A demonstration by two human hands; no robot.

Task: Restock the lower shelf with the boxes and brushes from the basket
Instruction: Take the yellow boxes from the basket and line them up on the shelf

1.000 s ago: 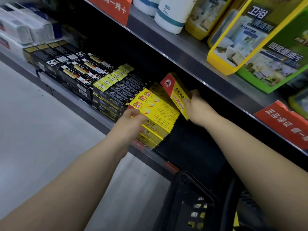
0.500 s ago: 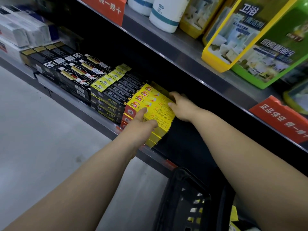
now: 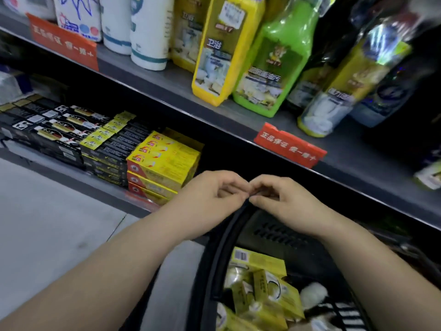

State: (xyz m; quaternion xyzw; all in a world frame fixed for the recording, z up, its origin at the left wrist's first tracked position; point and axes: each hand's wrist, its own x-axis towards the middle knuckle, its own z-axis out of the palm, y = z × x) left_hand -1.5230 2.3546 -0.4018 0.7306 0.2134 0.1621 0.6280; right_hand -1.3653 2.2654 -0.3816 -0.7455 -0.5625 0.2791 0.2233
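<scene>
A dim shop aisle, the upper shelf (image 3: 181, 108) crowded with cleaner bottles (image 3: 269, 75) and red price tags. Below it on the lower shelf (image 3: 107, 187) rows of black boxes (image 3: 112, 149) run up against a stack of yellow boxes (image 3: 164, 163). To the right of that stack the shelf is dark and looks open. My left hand (image 3: 214, 192) and right hand (image 3: 286, 201) hang just above the far rim of the black basket (image 3: 222, 254), fingers curled in and the tips of the two hands meeting. I can see nothing held in either. The remaining stock is in the basket below my wrists: more yellow boxes (image 3: 274, 292) lying jumbled at odd angles, and among them a white fluffy head (image 3: 312, 295) that I take for a brush, though blur hides its handle. The job seems partway done, and my next reach should go down into the basket. The shelf stack has nothing bracing its right side and sits near the front lip, so a careless left forearm could topple it. And if I pull one tilted box free, it may drag its neighbour or the brush out over the rim
</scene>
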